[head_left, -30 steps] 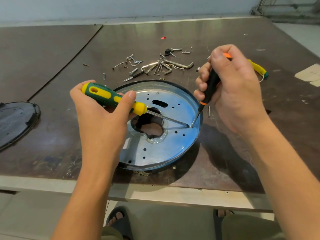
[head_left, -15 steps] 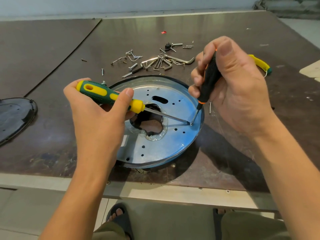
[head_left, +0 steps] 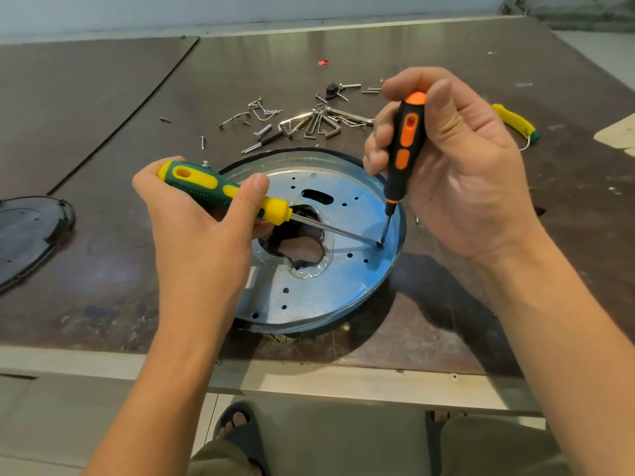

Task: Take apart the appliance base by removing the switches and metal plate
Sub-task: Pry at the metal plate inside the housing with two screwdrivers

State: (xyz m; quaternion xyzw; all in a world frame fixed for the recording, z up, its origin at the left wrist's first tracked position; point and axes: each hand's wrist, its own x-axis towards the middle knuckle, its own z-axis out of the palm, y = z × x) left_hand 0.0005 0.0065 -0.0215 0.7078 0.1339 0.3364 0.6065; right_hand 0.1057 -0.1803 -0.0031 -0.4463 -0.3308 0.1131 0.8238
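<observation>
The round appliance base point(head_left: 343, 304) lies near the table's front edge, its shiny metal plate point(head_left: 354, 276) facing up with a ragged hole in the middle. My left hand point(head_left: 202, 231) grips a green-and-yellow screwdriver point(head_left: 220, 194) held almost flat, its shaft reaching right across the hole. My right hand point(head_left: 457, 173) grips a black-and-orange screwdriver point(head_left: 402, 156) held nearly upright. Both tips meet at one spot on the plate's right side, close to the rim. No switch is visible on the base.
Loose screws, hex keys and small metal parts point(head_left: 302, 121) lie scattered behind the base. A black round cover point(head_left: 27, 231) sits at the left edge. A yellow-handled tool point(head_left: 515, 121) lies at the right. The dark table point(head_left: 103, 97) ends just in front of the base.
My right hand has turned the black-and-orange screwdriver, so its orange side now faces me. Both tips stay at the same spot on the plate. The left hand has barely moved.
</observation>
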